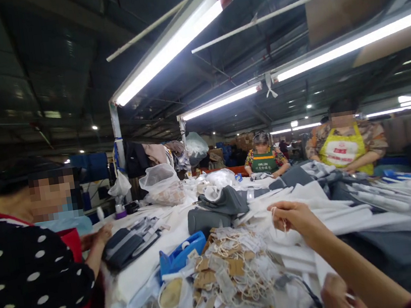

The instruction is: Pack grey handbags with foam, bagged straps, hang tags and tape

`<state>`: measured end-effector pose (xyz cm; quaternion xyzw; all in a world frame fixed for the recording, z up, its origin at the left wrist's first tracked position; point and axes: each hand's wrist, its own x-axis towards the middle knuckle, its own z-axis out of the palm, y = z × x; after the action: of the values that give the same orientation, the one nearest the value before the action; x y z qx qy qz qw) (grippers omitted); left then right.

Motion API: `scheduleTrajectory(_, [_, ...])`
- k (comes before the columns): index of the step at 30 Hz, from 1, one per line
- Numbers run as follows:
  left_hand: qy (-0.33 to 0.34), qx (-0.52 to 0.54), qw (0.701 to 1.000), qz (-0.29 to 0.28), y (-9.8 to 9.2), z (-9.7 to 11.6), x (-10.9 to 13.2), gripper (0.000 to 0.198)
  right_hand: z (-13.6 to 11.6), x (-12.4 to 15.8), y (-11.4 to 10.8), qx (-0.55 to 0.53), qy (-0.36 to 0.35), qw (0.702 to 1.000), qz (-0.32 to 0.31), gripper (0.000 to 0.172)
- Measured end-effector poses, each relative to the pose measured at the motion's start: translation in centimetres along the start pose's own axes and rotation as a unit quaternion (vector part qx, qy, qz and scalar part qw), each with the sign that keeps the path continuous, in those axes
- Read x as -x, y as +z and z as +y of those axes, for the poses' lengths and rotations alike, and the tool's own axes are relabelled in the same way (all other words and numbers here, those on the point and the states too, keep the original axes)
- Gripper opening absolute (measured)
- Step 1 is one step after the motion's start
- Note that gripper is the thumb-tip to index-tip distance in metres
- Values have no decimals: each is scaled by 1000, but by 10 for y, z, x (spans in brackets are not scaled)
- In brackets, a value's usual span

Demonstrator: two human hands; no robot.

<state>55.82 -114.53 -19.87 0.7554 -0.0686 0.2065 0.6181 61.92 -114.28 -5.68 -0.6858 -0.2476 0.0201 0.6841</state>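
My right hand is stretched out over the table with thumb and fingers pinched on a thin white string, which dangles below the fingertips. My left hand is low at the bottom edge, blurred, its fingers curled. A small whitish bit shows at those fingers, too unclear to name. Left of my hands lies a heap of tags, brown card and clear plastic with tangled white strings. White sheet-like material is spread beyond my right hand.
Dark grey fabric pieces lie mid-table. A blue plastic holder and a tape roll stand by the tags. One co-worker works at left; two others are across the table. Lamps hang above.
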Motion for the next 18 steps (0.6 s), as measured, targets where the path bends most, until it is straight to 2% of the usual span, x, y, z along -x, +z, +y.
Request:
scheduleTrajectory(2, [-27, 48, 998, 8, 12, -3, 1, 31, -5, 22, -24, -54, 46, 997, -3, 27])
scheduleTrajectory(4, [-53, 163, 985, 27, 16, -3, 1, 38, -10, 42, -44, -66, 77, 995, 9, 26])
scheduleTrajectory(6, [-91, 322, 941, 53, 14, 1, 0, 48, -13, 60, -61, -58, 100, 993, 22, 26])
scheduleTrajectory(9, [-137, 479, 867, -4, 5, 11, -1, 57, -15, 80, -78, -47, 134, 989, 37, 24])
scheduleTrajectory(11, [-151, 518, 840, -55, -1, 21, 3, 65, -16, 92, -85, -36, 153, 987, 39, 22])
scheduleTrajectory(14, [-136, 525, 835, -91, -5, 33, 13, 64, -13, 106, -91, -11, 175, 984, 29, 17])
scheduleTrajectory(18, [-91, 463, 871, -132, -2, 38, 19, 41, -2, 117, -96, 38, 181, 983, 14, 10])
